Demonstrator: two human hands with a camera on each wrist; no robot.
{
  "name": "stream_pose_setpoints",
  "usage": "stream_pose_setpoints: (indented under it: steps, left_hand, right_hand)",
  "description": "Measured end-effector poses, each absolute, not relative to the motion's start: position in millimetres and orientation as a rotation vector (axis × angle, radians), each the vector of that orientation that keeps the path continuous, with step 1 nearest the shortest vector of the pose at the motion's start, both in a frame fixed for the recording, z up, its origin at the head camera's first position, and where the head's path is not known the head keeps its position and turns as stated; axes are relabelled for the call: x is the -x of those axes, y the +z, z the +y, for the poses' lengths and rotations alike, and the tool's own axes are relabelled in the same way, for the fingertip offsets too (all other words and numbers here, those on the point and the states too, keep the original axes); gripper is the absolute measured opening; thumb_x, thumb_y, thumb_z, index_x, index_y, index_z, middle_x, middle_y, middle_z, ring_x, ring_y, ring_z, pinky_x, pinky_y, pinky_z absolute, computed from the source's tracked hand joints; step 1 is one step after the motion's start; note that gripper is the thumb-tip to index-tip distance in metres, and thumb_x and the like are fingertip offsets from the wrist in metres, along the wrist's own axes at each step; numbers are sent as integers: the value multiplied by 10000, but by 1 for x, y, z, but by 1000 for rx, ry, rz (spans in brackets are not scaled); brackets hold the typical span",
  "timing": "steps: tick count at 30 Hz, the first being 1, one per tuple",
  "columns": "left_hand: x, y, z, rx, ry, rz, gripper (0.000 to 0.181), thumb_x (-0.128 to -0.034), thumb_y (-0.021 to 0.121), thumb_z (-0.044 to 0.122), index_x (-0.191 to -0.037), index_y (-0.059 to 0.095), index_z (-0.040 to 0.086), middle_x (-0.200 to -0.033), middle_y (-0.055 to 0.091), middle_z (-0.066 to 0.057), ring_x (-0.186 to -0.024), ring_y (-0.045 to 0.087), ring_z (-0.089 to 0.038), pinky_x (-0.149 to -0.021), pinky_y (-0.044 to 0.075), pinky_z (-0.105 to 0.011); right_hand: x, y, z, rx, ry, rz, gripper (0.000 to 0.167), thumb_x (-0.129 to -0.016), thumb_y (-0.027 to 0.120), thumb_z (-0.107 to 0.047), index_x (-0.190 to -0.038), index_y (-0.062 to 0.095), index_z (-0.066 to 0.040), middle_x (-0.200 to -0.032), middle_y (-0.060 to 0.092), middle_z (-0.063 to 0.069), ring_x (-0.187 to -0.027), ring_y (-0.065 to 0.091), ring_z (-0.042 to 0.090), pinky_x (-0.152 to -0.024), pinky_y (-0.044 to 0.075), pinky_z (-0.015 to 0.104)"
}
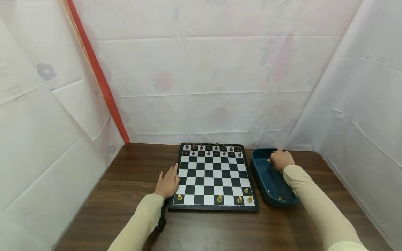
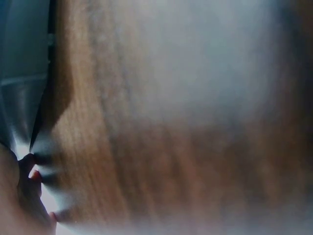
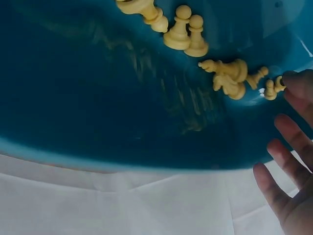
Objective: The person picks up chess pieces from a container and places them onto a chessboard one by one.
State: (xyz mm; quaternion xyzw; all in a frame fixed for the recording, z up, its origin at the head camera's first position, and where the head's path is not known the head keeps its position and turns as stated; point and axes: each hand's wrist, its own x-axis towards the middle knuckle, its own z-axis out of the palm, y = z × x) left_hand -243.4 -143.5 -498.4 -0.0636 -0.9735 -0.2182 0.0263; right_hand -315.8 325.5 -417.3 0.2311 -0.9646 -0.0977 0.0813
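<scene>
A black-and-white chessboard (image 1: 208, 177) lies on the table. My left hand (image 1: 168, 183) rests against its left edge, fingers extended; the left wrist view catches a blurred part of that hand (image 2: 34, 196) beside the board's dark side. To the right of the board, my right hand (image 1: 281, 160) reaches into a blue tray (image 1: 262, 174). In the right wrist view its thumb and forefinger meet at a small cream chess piece (image 3: 279, 83), partly covered by the fingertips, while the other fingers are spread. Several cream pieces, including a pawn (image 3: 196, 36), lie in the tray.
Dark brown pieces (image 1: 208, 147) fill two rows at the board's far side. Several cream pieces stand near its close edge, among them a tall one (image 1: 219, 199). White sheeting (image 1: 201, 69) encloses the wooden table (image 1: 125, 195) behind and at both sides.
</scene>
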Motion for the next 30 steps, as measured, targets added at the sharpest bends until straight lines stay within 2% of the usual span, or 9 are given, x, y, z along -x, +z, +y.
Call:
stream_pose_setpoints:
  steps: [9,15,24,30]
  left_hand:
    - [242,-496,-139,174,-659,-3023,537,-1008,291,227,-1508,249,35,-1512,331,-131,-1405,262,-277,-1120,72,-572]
    - [243,-495,-139,168,-669,-3016,531,-1012,294,224,-1508,250,40,-1512,334,-124,-1404,267,-271,-1121,69,-570]
    - [244,-497,-142,173,-673,-3016,533,-1013,301,218,-1511,241,38,-1515,327,-126,-1405,263,-273,-1121,65,-573]
    - [243,-495,-142,168,-671,-3025,535,-1011,301,220,-1510,242,36,-1513,330,-130,-1404,265,-275,-1119,72,-576]
  right_hand:
    - [321,-431,330,-660,-371,-2904,77,-766,741,-33,-753,686,-85,-733,598,64,-741,551,294,-677,505,496]
    - [329,-442,332,-645,-359,-2882,88,-761,737,-13,-820,730,-78,-783,641,89,-768,572,311,-688,513,504]
    - [333,-444,330,-665,-328,-2876,81,-780,721,-16,-809,728,-91,-780,642,95,-761,568,315,-683,505,513]
    - [330,-440,329,-669,-299,-2896,95,-729,741,-10,-794,708,-71,-768,625,100,-752,560,321,-637,497,503]
